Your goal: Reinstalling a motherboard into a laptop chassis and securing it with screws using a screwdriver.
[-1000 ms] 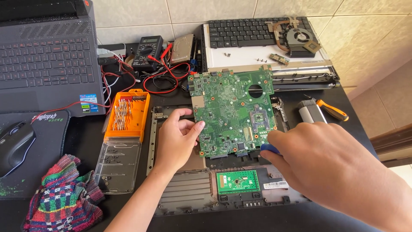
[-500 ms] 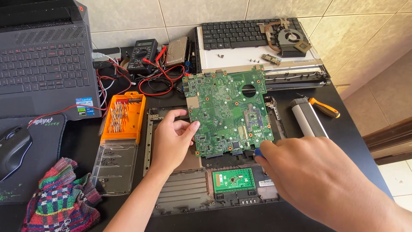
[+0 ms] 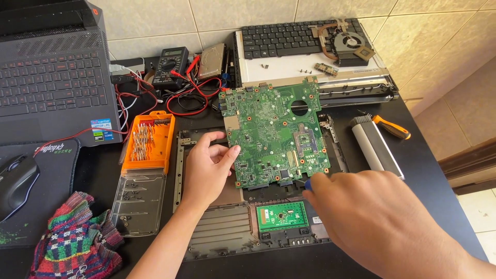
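Observation:
A green motherboard point(image 3: 274, 129) lies over the open laptop base point(image 3: 222, 232) on the black table. My left hand point(image 3: 206, 165) grips the board's left edge, thumb on top and fingers curled beside it. My right hand point(image 3: 372, 217) reaches in from the lower right, closed on a small blue-handled tool point(image 3: 308, 183). Only the tool's blue end shows, at the board's near edge; its tip is hidden. A small green touchpad board point(image 3: 281, 214) sits in the base just left of my right hand.
A black laptop point(image 3: 51, 77), mouse point(image 3: 15, 181) and striped cloth point(image 3: 72, 243) lie left. An orange bit case point(image 3: 147, 142) and its clear lid point(image 3: 137, 199) flank the base. Behind are a multimeter point(image 3: 170, 62), keyboard point(image 3: 289, 36) and fan point(image 3: 351, 41). An orange-handled screwdriver point(image 3: 390, 126) lies right.
My right hand has slid slightly left and nearer along the board's near edge. My left hand keeps its hold on the board. The view has shifted a little.

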